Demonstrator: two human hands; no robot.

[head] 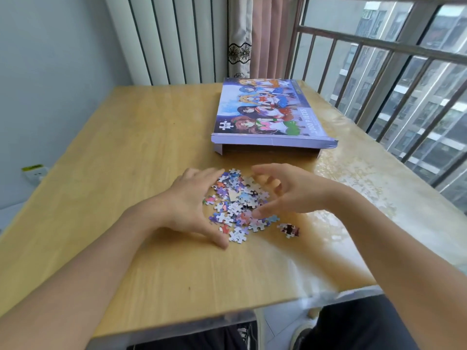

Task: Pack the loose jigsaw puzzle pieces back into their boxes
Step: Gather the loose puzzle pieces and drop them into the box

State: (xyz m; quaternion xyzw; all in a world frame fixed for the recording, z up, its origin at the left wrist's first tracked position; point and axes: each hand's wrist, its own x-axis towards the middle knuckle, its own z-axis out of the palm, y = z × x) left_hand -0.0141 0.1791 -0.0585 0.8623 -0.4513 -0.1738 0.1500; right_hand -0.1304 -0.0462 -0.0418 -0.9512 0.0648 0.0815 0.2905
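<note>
Two bare hands bracket a heap of loose pieces [237, 200] at the middle of a wooden desk [113, 152]. The left hand [192, 200] lies at the heap's left edge with fingers fairly straight along the far-left side and the thumb stretched toward the near side, close to the nearest pieces. The right hand [280, 190] arches over the heap's right side — fingers curved and spread, thumb tip down among the pieces. Its grip is wide; no piece can be seen pinched in either hand, though the right fingers are blurred and what lies under the palm is hidden.

A small joined cluster [289, 229] lies apart, just right of the heap's near edge.

Farther back and to the right sits the box [267, 114], its lid printed with cartoon figures and the words "1000 PIECES". The lid looks raised at its near edge, with a dark gap below it — what is inside cannot be made out.

The desk's right part carries glare from the window, where a barred railing [379, 72] and buildings beyond show. A curtain [252, 34] hangs behind the box. At the far left a wall socket [35, 173] is partly cut off by the desk's edge. Below the near edge, dark trousers and shoes are only partly in view.
</note>
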